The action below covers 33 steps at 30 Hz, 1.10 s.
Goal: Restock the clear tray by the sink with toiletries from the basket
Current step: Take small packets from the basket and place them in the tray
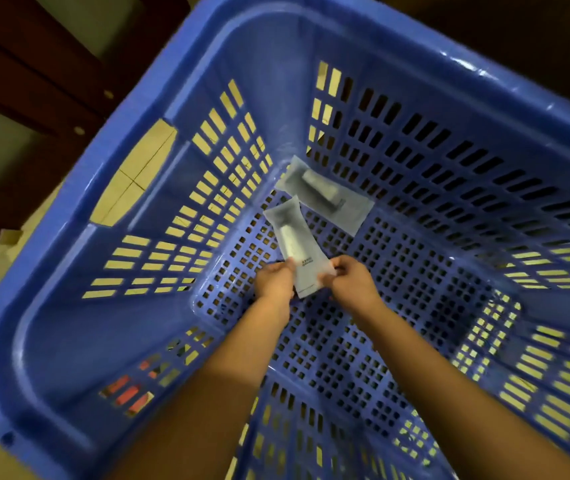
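A packet (294,244) is pinched at its near end by the left hand (273,280) and right hand (354,282), low in the basket (69,306). Its long side is pointed at a second packet (325,195) in the far corner.

A large blue plastic basket (69,341) fills nearly the whole frame, its walls slotted and its floor pierced with small square holes. Two frosted, translucent sachets are inside, each showing a small pale tube through the wrapper. The held sachet (294,244), at the centre of the frame, bears dark print; the left hand (275,280) and right hand (351,280) pinch its lower end, and its upper end tilts toward the upper left. The second sachet (325,194) lies just above it in the floor's far corner, leaning against the wall.
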{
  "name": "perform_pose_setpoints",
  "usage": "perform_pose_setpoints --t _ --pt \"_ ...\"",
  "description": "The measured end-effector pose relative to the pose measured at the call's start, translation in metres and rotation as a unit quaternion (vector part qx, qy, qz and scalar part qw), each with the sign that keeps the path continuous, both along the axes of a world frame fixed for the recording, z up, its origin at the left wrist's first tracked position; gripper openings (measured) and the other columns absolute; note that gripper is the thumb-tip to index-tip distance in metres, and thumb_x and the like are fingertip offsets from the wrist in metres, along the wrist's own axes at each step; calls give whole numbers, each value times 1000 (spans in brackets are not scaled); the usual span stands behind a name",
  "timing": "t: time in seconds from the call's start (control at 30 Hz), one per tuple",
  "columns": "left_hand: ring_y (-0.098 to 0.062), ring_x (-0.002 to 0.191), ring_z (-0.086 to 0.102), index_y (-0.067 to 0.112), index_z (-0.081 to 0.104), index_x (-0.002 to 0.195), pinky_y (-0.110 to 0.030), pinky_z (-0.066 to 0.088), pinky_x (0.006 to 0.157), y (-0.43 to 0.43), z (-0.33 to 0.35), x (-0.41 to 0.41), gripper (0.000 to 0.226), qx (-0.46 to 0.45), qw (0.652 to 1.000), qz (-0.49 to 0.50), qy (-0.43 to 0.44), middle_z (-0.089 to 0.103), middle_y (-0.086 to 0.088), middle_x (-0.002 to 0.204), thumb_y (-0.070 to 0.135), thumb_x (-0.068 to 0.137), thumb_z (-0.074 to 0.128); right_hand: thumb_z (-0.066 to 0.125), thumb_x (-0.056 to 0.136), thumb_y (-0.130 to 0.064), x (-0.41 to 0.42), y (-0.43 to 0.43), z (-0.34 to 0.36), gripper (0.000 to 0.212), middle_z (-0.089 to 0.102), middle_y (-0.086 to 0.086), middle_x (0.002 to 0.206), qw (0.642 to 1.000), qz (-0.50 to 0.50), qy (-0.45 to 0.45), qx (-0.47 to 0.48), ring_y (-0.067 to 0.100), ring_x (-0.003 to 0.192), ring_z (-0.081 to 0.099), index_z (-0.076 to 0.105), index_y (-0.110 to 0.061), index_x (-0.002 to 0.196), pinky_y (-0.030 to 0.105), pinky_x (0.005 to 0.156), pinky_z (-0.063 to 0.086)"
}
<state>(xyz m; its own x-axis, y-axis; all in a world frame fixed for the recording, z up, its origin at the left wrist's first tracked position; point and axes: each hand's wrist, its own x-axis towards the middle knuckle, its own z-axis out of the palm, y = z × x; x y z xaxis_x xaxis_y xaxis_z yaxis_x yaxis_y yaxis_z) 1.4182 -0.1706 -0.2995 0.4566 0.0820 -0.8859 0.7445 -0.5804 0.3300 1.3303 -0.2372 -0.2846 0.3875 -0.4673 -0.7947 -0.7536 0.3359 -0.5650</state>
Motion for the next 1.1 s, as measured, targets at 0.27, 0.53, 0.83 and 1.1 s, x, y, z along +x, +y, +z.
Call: perform_pose_setpoints --t 0.27,0.53,0.83,1.1 --pt "-27 107 59 14 60 102 -38 50 87 -6 19 3 13 -163 983 44 76 62 -10 119 21 90 61 54 93 -5 -33 -11 33 14 55 -1 72 991 -8 -80 104 11 61 50 57 -15 83 16 53 44" --pt "-14 75 62 13 59 81 -27 51 73 -13 68 -10 13 -258 959 -109 31 65 -1 78 3 88 59 58 91 -21 -57 -24 56 17 66 2 104 966 -101 -147 187 20 95 64 61 -16 107 33 81 52" --pt "-13 74 60 16 61 90 -27 49 75 -30 69 -21 12 -246 958 -134 67 66 4 74 19 95 51 52 94 -16 -64 -48 57 14 68 3 89 951 -215 -175 134 18 80 65 64 -13 88 34 77 54" --pt "-13 67 53 8 53 112 -25 46 56 -53 11 -15 17 -64 995 12 -74 57 -7 91 15 99 44 55 93 -19 -92 -55 40 9 67 5 106 962 -224 -115 104 24 98 64 63 -16 96 38 82 49"
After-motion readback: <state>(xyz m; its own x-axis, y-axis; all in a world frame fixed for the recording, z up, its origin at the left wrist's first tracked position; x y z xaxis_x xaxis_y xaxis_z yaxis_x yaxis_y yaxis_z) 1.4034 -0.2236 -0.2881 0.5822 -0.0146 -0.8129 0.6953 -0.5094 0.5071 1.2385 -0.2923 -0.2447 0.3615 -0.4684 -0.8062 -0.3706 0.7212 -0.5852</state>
